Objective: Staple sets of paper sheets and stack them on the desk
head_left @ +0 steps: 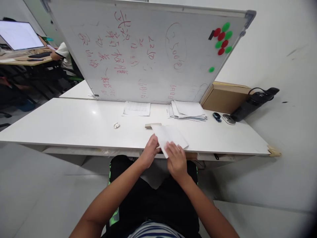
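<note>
A white sheet of paper [170, 135], perhaps more than one layer, is tilted over the front edge of the desk. At its left edge, my left hand [150, 150] is closed with the paper between thumb and fingers. My right hand [176, 159] grips the paper's near edge, its fingers lying over the top face and its thumb hidden. Just behind the paper lies a beige stapler-like object [149, 126], partly covered by it. Farther left on the desk is a small coiled white item [116, 125], too small to name.
On the white desk [74, 124], a whiteboard [158, 76] stands behind two paper piles [137, 109] [189, 109]. At the right are a mouse [228, 119], a small dark device [217, 116], a black bottle [252, 105] and a cardboard box [224, 97]. A person's arm [57, 55] shows far left.
</note>
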The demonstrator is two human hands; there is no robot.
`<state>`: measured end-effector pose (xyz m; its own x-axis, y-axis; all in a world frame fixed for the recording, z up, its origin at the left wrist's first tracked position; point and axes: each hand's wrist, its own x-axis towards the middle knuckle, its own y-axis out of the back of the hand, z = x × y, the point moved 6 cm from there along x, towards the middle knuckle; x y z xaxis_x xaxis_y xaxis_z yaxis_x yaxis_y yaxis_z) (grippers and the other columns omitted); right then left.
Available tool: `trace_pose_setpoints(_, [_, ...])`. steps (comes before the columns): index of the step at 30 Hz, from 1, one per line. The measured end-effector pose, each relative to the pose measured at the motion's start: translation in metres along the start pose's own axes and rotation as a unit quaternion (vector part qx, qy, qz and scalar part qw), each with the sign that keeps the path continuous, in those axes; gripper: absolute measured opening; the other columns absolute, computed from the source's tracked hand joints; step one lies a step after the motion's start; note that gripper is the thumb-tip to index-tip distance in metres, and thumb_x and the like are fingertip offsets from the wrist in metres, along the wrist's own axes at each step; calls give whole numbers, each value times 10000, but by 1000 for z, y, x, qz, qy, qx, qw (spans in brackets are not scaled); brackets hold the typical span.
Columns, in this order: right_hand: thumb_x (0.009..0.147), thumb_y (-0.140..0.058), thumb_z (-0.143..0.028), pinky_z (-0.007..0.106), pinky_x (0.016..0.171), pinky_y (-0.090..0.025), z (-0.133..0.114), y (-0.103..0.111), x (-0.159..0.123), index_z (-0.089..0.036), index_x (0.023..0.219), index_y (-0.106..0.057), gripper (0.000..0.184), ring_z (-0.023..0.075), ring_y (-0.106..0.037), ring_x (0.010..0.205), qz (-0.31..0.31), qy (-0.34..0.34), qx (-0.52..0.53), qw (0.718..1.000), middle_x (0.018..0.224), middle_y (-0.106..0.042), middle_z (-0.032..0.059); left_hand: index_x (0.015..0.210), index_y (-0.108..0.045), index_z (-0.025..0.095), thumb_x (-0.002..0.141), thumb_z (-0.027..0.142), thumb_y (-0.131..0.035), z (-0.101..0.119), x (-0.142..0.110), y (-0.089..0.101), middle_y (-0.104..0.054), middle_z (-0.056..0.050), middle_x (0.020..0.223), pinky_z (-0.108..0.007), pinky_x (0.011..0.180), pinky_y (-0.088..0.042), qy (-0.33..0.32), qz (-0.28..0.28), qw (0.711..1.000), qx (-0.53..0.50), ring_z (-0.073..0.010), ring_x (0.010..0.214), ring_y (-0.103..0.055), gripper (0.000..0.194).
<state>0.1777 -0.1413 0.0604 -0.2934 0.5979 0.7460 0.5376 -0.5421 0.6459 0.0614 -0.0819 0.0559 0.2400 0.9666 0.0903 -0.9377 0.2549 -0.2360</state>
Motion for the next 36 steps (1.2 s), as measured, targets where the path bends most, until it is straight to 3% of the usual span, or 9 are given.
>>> trace_pose_setpoints(3, [886,-445,-146,483,1082,-322,-21,-9,-20,-269,1352,-474,483,239,-444,1300,-68,25,13,997,1352,-541,74,1173,-547,172,863,499,-516,-9,-9,2,-660,-102,1074,-362,862,-467,63,43,997,16,-232,975,-613,452])
trace_pose_setpoints(7, [877,-529,-276,527,1073,-317,-6,-7,-20,-256,1302,-517,425,272,-479,1266,-88,28,36,995,1341,-549,94,973,-619,159,865,455,-475,-16,7,32,-671,-72,890,-358,770,-468,47,78,974,207,-231,842,-606,347])
trace_pose_setpoints(10, [896,-480,-227,498,1071,-326,44,-2,2,-253,1303,-507,409,243,-502,1242,-31,-43,17,998,1302,-580,87,896,-640,159,846,449,-490,-26,12,46,-673,-63,844,-345,721,-461,70,67,960,263,-238,797,-605,331])
trace_pose_setpoints(13, [913,-434,-261,457,1029,-382,110,-6,38,-223,1278,-531,379,236,-516,1213,8,-127,-3,992,1264,-598,100,894,-649,155,829,489,-521,-39,-3,45,-678,-60,824,-327,689,-460,110,67,966,224,-239,775,-610,363])
trace_pose_setpoints(17, [911,-412,-281,448,1021,-366,192,-39,86,-174,1274,-536,399,260,-482,1226,-60,-226,-53,971,1306,-561,122,947,-662,147,812,544,-550,-57,-35,32,-689,-76,879,-331,717,-466,146,79,975,149,-245,810,-615,434])
trace_pose_setpoints(21, [892,-454,-298,463,1009,-338,239,-75,109,-152,1318,-490,451,285,-441,1249,-139,-288,-119,940,1364,-499,152,1007,-662,131,795,573,-571,-76,-58,23,-692,-94,901,-344,742,-472,179,90,975,91,-257,843,-619,499])
trace_pose_setpoints(25, [896,-433,-282,446,893,-383,257,-90,116,-182,1116,-626,309,270,-543,1070,-142,-324,-173,919,1199,-605,138,1029,-664,140,798,580,-573,-88,-69,25,-695,-100,940,-351,770,-478,197,105,974,47,-271,906,-623,505])
trace_pose_setpoints(28, [924,-359,-240,415,840,-381,261,-91,120,-159,938,-666,318,237,-574,919,-137,-313,-179,922,992,-658,127,1020,-672,149,791,577,-587,-93,-73,29,-698,-93,928,-351,763,-480,207,110,972,36,-269,890,-629,493])
trace_pose_setpoints(36, [928,-368,-273,390,875,-308,264,-63,123,-161,840,-631,299,214,-540,869,-96,-258,-186,943,881,-645,97,1026,-674,146,790,566,-595,-93,-73,22,-701,-87,895,-344,744,-481,220,107,969,25,-254,848,-634,488])
